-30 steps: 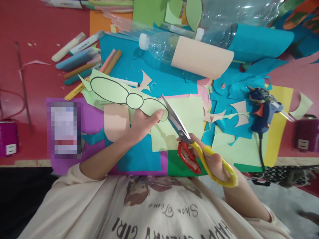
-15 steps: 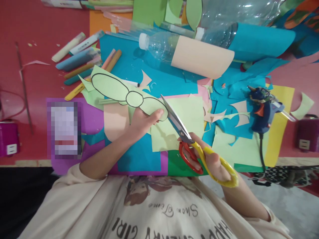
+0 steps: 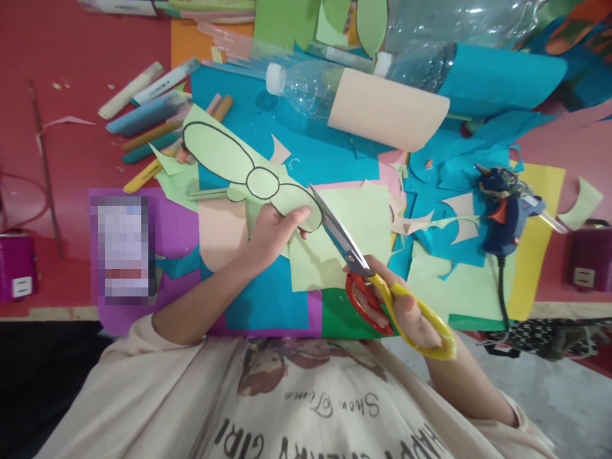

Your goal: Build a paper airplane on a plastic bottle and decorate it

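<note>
My left hand pinches a light green paper piece near its right end, thumb on top. Black outlines on the paper form two long loops joined by a small oval. In my right hand is a pair of scissors with one yellow and one red handle loop. Its blades look nearly closed, and the tips lie at the right edge of the green paper. Underneath lies a light green sheet.
Several markers lie at the left by a blurred phone. Plastic bottles wrapped in peach paper and blue paper lie at the back. A glue gun is at the right among paper scraps.
The far left end of the green paper has swung up and slightly right, turning it against the blades. The scissors have barely moved, their red loop shifting a little toward the yellow one.
</note>
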A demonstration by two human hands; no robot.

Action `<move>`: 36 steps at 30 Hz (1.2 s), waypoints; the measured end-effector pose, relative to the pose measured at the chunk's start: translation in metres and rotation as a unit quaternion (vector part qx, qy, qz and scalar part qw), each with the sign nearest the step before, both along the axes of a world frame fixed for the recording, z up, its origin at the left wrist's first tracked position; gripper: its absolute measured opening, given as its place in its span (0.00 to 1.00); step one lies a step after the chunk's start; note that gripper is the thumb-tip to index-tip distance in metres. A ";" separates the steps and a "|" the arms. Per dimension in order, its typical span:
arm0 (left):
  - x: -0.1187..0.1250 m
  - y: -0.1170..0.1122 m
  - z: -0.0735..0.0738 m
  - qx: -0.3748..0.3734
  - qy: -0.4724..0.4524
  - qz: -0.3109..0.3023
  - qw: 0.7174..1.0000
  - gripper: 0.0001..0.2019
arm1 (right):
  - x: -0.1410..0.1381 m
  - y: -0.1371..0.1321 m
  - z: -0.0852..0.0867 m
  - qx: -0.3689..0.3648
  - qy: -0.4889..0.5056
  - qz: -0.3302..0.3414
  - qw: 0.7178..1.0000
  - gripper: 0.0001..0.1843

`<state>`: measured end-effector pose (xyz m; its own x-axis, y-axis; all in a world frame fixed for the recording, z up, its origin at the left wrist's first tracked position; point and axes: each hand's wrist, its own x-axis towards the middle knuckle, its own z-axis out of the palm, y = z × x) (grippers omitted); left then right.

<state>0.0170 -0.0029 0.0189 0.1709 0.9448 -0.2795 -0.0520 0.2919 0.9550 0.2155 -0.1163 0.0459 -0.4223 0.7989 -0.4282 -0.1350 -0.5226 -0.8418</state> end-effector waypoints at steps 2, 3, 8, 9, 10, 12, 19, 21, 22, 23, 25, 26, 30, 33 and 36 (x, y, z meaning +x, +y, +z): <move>-0.001 -0.001 -0.002 -0.004 0.008 0.005 1.000 0.14 | -0.001 0.002 0.002 0.010 0.023 -0.004 1.000 0.35; -0.002 -0.001 -0.002 -0.006 0.008 0.006 1.000 0.15 | -0.001 0.003 0.003 0.012 0.028 -0.007 1.000 0.34; -0.002 -0.001 -0.003 -0.007 -0.004 0.006 1.000 0.15 | -0.003 0.004 0.004 0.016 0.034 -0.015 0.999 0.33; -0.002 0.000 -0.003 -0.005 -0.003 0.002 1.000 0.15 | -0.004 0.004 0.004 0.016 0.033 -0.015 0.999 0.33; -0.002 0.000 -0.004 -0.002 -0.003 -0.004 1.000 0.15 | -0.004 0.004 0.005 0.014 0.032 -0.012 0.999 0.33; -0.002 0.000 -0.004 0.007 -0.009 -0.015 1.000 0.14 | -0.005 0.005 0.005 0.012 0.028 -0.009 1.000 0.34; -0.002 0.001 -0.003 0.016 -0.022 -0.029 0.999 0.14 | 0.001 0.001 0.003 0.025 -0.007 0.003 1.000 0.35; -0.002 0.001 -0.002 0.015 -0.022 -0.033 0.999 0.13 | 0.003 0.000 0.001 0.028 -0.018 0.009 0.999 0.36; -0.002 0.001 -0.002 0.015 -0.020 -0.032 0.999 0.13 | 0.003 -0.001 0.000 0.028 -0.021 0.010 0.999 0.37; -0.002 0.000 -0.002 0.013 -0.017 -0.029 0.999 0.14 | 0.003 -0.001 0.000 0.030 -0.024 0.011 0.999 0.37; -0.002 0.000 -0.004 0.005 -0.001 -0.017 1.000 0.15 | 0.003 -0.001 -0.002 0.032 -0.023 0.008 0.999 0.36; -0.003 0.000 -0.005 0.001 0.007 -0.009 1.000 0.16 | 0.003 -0.001 -0.002 0.033 -0.020 0.007 0.999 0.36; -0.004 0.001 -0.008 -0.003 0.021 0.003 1.000 0.14 | 0.007 -0.002 -0.001 0.013 -0.013 0.013 1.000 0.35; -0.005 0.002 -0.009 0.010 0.011 0.015 1.000 0.11 | 0.013 -0.003 0.004 -0.004 -0.038 0.029 0.999 0.37; -0.006 0.002 -0.010 0.024 0.006 0.040 0.999 0.12 | 0.017 -0.002 0.009 0.001 -0.075 0.042 0.996 0.40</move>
<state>0.0110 -0.0008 0.0086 0.0905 0.9678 -0.2350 -0.0617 0.2409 0.9686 0.2329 -0.1185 0.0550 -0.4187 0.7641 -0.4908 0.0372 -0.5256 -0.8499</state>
